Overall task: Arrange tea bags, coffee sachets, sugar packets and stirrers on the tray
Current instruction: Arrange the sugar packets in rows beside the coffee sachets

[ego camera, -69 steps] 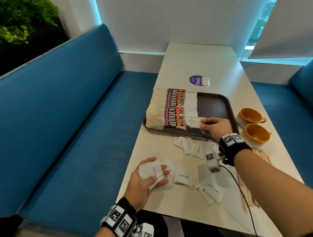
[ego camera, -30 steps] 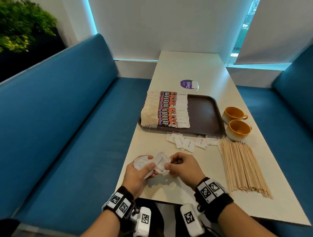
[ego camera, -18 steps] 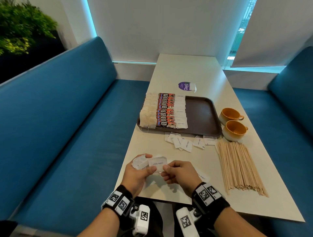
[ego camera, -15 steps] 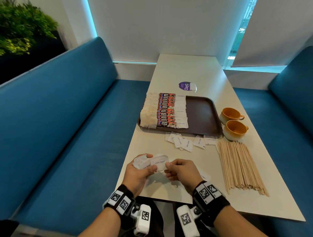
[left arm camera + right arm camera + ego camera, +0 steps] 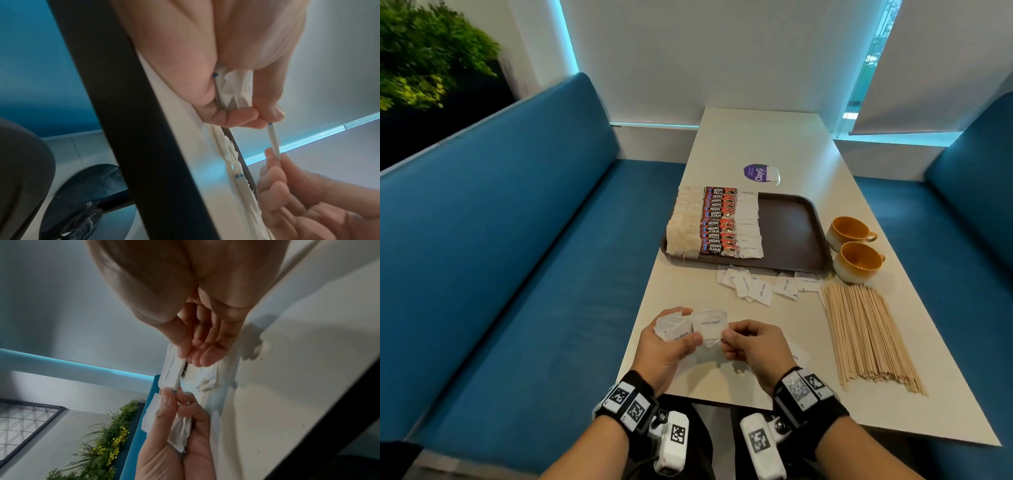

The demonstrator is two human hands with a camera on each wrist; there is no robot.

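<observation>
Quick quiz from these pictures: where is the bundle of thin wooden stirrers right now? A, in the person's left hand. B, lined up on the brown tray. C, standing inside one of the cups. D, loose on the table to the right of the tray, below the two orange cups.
D: the thin wooden stirrers lie flat on the white table, near the two orange cups and off the brown tray.

Tray (image 5: 791, 233) right half is bare, open from above. Near edge is fronted by loose sugar packets (image 5: 753, 286) on the tabletop (image 5: 756, 144); cups (image 5: 856, 246) crowd its right rim, stirrers (image 5: 869, 335) fill the near right. Far tabletop past the purple sticker (image 5: 756, 172) is free.
</observation>
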